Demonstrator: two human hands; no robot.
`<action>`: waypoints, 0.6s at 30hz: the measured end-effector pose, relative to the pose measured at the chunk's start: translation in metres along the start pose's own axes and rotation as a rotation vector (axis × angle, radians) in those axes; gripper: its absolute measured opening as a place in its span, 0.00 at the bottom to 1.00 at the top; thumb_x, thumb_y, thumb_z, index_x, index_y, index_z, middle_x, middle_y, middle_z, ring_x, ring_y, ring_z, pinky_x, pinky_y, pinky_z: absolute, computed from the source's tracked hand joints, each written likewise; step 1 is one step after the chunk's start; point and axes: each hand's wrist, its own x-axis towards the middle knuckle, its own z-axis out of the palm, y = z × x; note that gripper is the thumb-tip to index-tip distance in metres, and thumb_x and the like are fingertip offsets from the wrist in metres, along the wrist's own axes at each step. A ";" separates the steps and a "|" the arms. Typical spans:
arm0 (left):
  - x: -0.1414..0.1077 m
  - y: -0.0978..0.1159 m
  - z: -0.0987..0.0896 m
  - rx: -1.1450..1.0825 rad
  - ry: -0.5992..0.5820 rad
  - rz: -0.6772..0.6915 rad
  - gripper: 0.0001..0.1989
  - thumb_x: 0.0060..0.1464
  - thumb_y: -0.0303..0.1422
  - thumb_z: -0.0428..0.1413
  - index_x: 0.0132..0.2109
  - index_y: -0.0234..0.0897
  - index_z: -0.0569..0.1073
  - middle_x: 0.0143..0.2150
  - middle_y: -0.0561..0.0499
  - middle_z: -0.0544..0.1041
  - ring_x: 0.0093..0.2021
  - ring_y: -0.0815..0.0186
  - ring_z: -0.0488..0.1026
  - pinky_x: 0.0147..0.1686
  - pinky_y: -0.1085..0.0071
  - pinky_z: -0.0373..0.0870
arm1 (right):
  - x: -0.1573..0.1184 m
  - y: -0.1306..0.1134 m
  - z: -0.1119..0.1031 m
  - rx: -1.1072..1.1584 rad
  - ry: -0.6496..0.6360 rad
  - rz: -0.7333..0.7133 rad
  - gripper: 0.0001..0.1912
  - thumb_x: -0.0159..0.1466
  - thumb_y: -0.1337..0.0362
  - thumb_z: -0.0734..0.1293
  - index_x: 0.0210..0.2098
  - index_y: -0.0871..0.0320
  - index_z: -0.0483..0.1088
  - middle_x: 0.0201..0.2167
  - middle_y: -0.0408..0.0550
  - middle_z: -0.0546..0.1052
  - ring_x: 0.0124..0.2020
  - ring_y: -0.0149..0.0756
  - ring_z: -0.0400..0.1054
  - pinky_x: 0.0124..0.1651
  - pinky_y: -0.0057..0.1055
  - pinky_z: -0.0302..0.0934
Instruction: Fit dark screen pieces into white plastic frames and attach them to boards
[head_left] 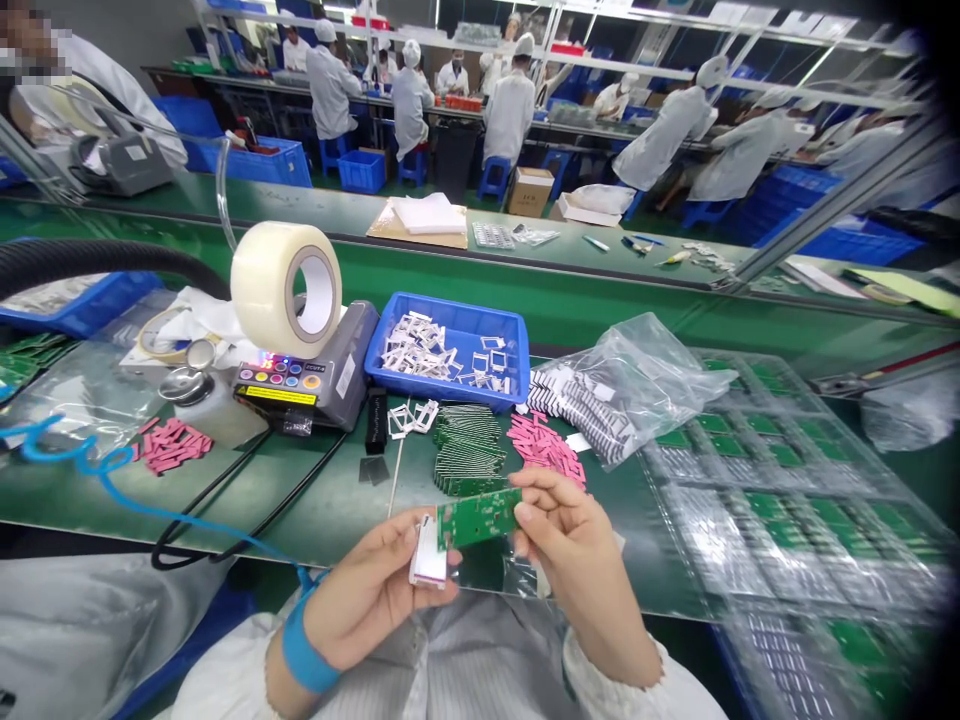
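My left hand [382, 580], with a blue wrist strap [306, 640], holds a small white part [429, 556] between thumb and fingers. My right hand [566, 530] pinches the right end of a green circuit board [480, 518]. The board's left end meets or overlaps the white part; whether they are joined cannot be made out. Just beyond the hands lies a stack of green boards [469, 445], with pink strips [546, 448] to its right. A blue bin [450, 385] behind them contains white frames [416, 345].
A tape dispenser [300, 385] carries a large tape roll [247, 290] at the left. More pink strips [172, 445] lie near black cables [262, 520]. Right are a plastic bag [645, 365] and clear trays with boards [697, 520]. Several people work at far benches.
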 end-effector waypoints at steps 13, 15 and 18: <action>-0.010 0.007 0.006 0.086 -0.117 -0.037 0.11 0.51 0.38 0.59 0.35 0.33 0.76 0.26 0.46 0.80 0.19 0.70 0.73 0.23 0.75 0.70 | 0.004 -0.005 0.031 0.080 -0.278 0.110 0.11 0.57 0.60 0.71 0.35 0.58 0.70 0.19 0.35 0.66 0.14 0.15 0.57 0.16 0.12 0.49; -0.010 0.007 0.006 0.074 -0.111 0.007 0.14 0.49 0.40 0.61 0.36 0.33 0.77 0.28 0.46 0.80 0.22 0.69 0.74 0.26 0.74 0.71 | 0.003 -0.006 0.030 0.159 -0.188 0.133 0.14 0.54 0.58 0.73 0.33 0.58 0.67 0.17 0.33 0.65 0.12 0.15 0.56 0.15 0.12 0.49; -0.009 0.007 0.008 0.082 -0.048 0.120 0.14 0.47 0.40 0.62 0.37 0.35 0.78 0.32 0.48 0.80 0.30 0.68 0.76 0.35 0.72 0.72 | -0.002 -0.002 0.031 0.234 -0.111 0.208 0.19 0.50 0.57 0.75 0.29 0.58 0.62 0.15 0.32 0.64 0.11 0.17 0.57 0.13 0.12 0.50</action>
